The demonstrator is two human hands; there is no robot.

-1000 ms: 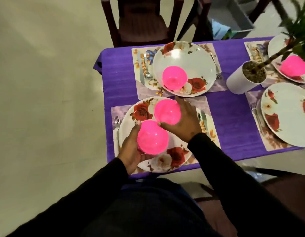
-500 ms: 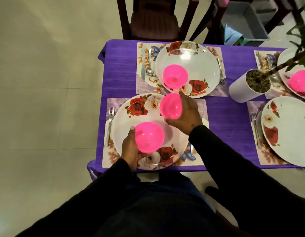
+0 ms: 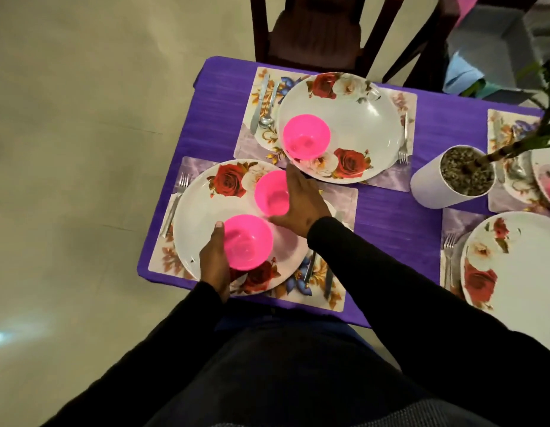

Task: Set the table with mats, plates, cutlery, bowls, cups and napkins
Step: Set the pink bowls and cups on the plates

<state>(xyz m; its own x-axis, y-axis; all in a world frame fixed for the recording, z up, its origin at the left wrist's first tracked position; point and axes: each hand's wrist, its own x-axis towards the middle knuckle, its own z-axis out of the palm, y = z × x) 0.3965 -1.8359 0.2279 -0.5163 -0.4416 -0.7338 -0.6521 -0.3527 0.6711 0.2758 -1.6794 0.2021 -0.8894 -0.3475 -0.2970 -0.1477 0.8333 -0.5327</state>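
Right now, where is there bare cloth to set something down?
Free: the purple tablecloth between the near placemat and the white plant pot, and the strip left of the far placemat. Crowded: the near plate, where both hands hold pink bowls.

Dim warm indoor light, glare on far plate (image 3: 364,118), soft motion blur, wide-angle bending at edges

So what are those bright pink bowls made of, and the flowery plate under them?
The pink bowl gripped by the left hand and the one held by the right hand look like thin plastic: vivid and slightly see-through, letting light glow through. The plate looks glossy, with printed roses; it could be melamine or glazed ceramic, which the picture cannot settle.
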